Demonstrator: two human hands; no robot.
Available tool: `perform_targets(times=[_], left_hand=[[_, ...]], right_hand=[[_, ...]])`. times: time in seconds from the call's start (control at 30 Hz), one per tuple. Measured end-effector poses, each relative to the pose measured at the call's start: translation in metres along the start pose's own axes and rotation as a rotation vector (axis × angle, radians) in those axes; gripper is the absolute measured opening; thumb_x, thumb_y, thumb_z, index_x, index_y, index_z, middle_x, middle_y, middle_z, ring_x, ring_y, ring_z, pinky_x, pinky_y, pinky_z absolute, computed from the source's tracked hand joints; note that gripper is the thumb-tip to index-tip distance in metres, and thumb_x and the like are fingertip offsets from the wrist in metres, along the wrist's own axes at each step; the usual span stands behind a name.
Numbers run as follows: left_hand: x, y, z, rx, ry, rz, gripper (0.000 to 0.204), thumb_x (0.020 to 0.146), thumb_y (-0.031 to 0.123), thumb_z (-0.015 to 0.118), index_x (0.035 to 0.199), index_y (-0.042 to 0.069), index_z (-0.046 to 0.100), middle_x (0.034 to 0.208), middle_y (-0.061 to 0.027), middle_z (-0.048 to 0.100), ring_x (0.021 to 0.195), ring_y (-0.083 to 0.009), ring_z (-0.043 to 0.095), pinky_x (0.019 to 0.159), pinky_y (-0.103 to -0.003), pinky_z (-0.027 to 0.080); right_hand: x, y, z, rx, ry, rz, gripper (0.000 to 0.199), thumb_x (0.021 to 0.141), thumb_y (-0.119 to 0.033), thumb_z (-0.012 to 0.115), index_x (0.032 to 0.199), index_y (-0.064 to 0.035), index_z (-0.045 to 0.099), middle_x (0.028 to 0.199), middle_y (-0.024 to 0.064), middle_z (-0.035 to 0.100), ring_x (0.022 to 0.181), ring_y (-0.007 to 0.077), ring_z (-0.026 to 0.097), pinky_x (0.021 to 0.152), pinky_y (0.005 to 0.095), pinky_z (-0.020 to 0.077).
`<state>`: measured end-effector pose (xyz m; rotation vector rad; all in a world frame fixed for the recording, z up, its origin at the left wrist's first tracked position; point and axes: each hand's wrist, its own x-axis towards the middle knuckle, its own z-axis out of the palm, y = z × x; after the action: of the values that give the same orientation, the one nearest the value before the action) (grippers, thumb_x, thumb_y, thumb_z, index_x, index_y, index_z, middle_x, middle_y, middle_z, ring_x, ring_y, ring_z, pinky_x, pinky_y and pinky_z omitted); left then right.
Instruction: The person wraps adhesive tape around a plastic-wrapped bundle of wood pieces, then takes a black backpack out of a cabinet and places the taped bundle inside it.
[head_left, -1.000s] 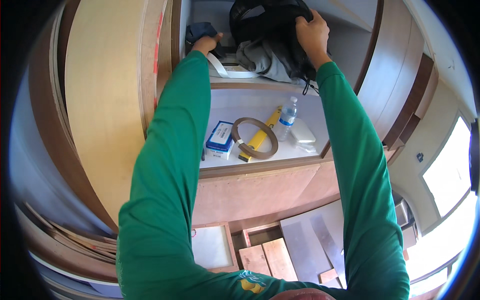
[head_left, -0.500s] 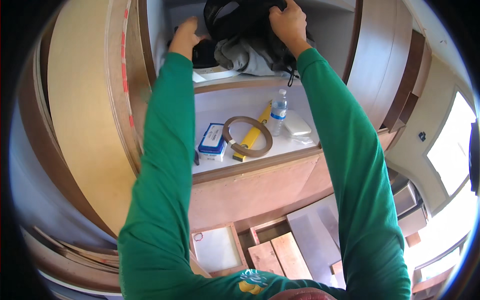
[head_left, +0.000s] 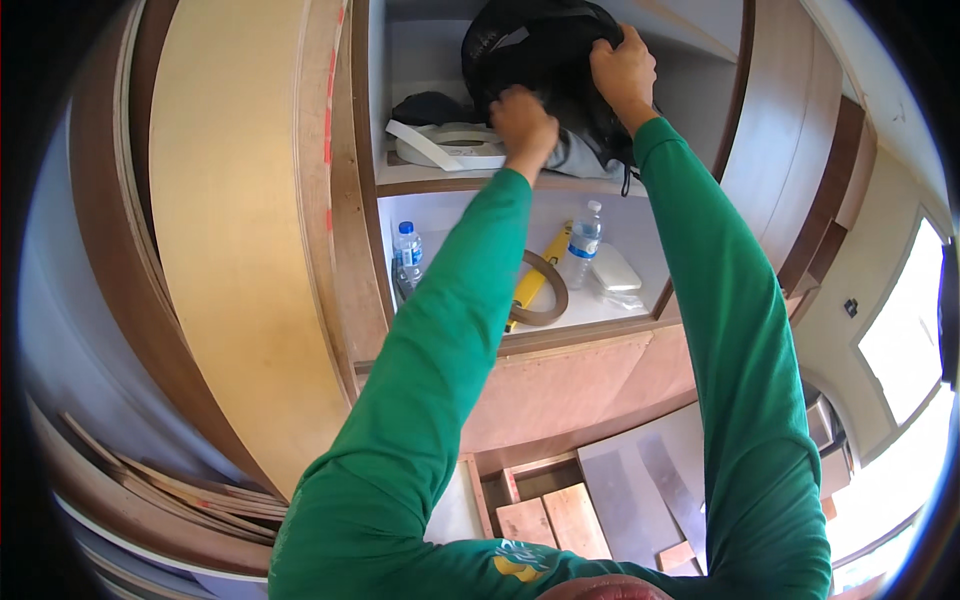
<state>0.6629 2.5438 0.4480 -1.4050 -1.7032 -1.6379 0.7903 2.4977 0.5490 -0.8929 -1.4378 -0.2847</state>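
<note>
On the upper cupboard shelf, a black bag (head_left: 560, 65) is tilted up, with a grey cloth part (head_left: 578, 158) under it and a dark cord hanging over the shelf edge. My right hand (head_left: 625, 75) is closed on the bag's upper right edge. Against the lower left of the bag is my left hand (head_left: 525, 125), its fingers bent but smeared by motion, so their hold is unclear. Beside it lie a white strip (head_left: 425, 147) and a flat white object (head_left: 475, 140), with a dark bundle (head_left: 430, 108) behind them.
The lower shelf holds a blue-capped bottle (head_left: 408, 250), a clear bottle (head_left: 585, 238), a yellow spirit level (head_left: 540, 280), a brown coil of edging (head_left: 553, 300) and a white case (head_left: 614, 268). Wooden boards (head_left: 573, 520) lie below; a tall panel (head_left: 225, 230) stands at left.
My left hand has moved right, from the dark things at the shelf's left to the bag. The bag is tipped up higher in my right hand. The whole view has shifted left.
</note>
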Motion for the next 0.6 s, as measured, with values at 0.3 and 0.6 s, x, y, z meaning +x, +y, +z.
perform_targets(times=[0.3, 0.6], left_hand=[[-0.043, -0.007, -0.016, -0.261, 0.129, 0.637, 0.027, 0.068, -0.001, 0.071, 0.093, 0.003, 0.061, 0.101, -0.0175, 0.06, 0.099, -0.04, 0.057, 0.088, -0.05, 0.048], [-0.049, -0.01, -0.023, -0.143, 0.273, 0.114, 0.054, 0.071, 0.013, 0.081, 0.116, -0.001, 0.055, 0.12, -0.0201, 0.054, 0.11, -0.0404, 0.058, 0.099, -0.055, 0.046]], right_hand=[[0.024, -0.01, 0.025, -0.114, -0.05, 0.014, 0.054, 0.087, -0.035, 0.061, 0.132, -0.0055, 0.063, 0.124, 0.0293, 0.068, 0.119, 0.0497, 0.062, 0.106, 0.054, 0.048], [0.026, 0.068, -0.052, 0.198, 0.262, 0.286, 0.043, 0.079, -0.024, 0.066, 0.115, -0.0034, 0.075, 0.108, 0.025, 0.074, 0.107, 0.0401, 0.07, 0.097, 0.0483, 0.053]])
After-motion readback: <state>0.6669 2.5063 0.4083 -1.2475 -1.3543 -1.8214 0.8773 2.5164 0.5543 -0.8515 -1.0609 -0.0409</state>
